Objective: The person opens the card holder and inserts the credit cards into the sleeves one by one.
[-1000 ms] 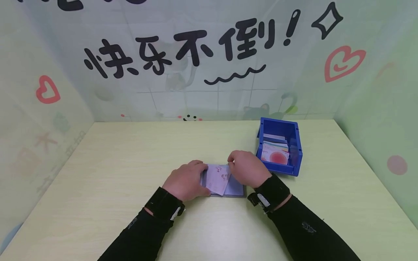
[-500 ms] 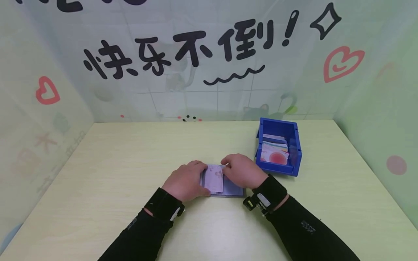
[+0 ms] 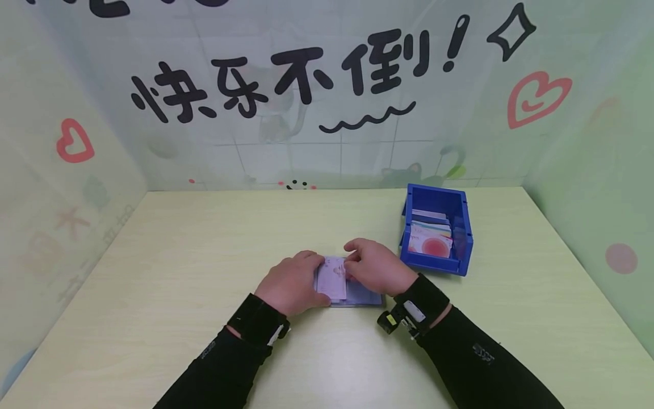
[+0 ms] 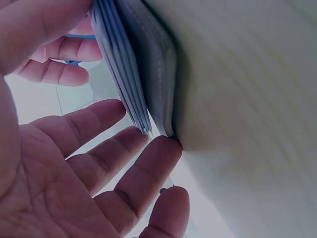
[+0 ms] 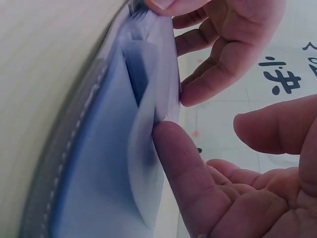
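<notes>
A card holder (image 3: 365,296) with clear pages lies on the table, its stitched cover (image 5: 74,131) showing in the right wrist view. My left hand (image 3: 292,283) grips its left end, thumb at the near edge and fingers at the far edge. In the left wrist view several stacked pages (image 4: 116,64) stand apart from the cover. A pale pink card (image 3: 332,279) with small printed figures lies over the holder's left half. My right hand (image 3: 379,267) touches the card's right edge with its thumb (image 5: 183,158); the index finger stands away from it.
A blue bin (image 3: 462,227) holding several upright cards (image 3: 431,241) stands at the back right, just beyond my right hand. The pale wooden table (image 3: 204,238) ends at a printed cloth backdrop (image 3: 286,159), with cloth sides left and right.
The pink card, tilted one second ago, has straightened and moved left over the holder. My right hand has moved left with it. The left hand has stayed in place.
</notes>
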A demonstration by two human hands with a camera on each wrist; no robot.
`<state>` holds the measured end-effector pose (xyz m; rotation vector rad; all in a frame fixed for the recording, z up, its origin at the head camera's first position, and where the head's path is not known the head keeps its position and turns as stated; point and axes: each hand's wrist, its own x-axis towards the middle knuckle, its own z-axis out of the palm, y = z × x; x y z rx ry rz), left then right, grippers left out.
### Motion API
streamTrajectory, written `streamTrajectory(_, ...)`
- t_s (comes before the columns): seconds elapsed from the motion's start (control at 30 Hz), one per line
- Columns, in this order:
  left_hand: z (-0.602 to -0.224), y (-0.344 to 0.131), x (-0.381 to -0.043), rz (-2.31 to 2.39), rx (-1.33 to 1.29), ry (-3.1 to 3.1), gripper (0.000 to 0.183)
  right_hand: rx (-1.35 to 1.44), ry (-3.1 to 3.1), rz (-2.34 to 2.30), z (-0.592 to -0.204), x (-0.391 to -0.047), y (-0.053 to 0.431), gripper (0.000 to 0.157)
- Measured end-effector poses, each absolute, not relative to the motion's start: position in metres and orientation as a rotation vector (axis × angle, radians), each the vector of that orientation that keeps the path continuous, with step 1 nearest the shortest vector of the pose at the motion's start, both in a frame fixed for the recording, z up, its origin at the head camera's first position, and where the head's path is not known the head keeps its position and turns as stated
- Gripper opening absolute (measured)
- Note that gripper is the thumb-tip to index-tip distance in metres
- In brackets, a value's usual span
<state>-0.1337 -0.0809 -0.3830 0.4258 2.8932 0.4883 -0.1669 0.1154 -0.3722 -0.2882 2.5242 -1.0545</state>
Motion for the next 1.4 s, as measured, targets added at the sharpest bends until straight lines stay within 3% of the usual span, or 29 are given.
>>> streamTrajectory(0.27, -0.3839, -0.0792, -0.1337, 0.475, 0.419, 2.905, 0.075, -0.353, 2.603, -0.897, -0.3695, -0.1665, 0.1175, 0.039)
streamTrajectory(1.4, -0.3837, -0.0777, -0.1311, 0.431, 0.422, 2.948, 0.076, -0.402, 2.477, -1.049, -0.3741, -0.1637, 0.1104, 0.039)
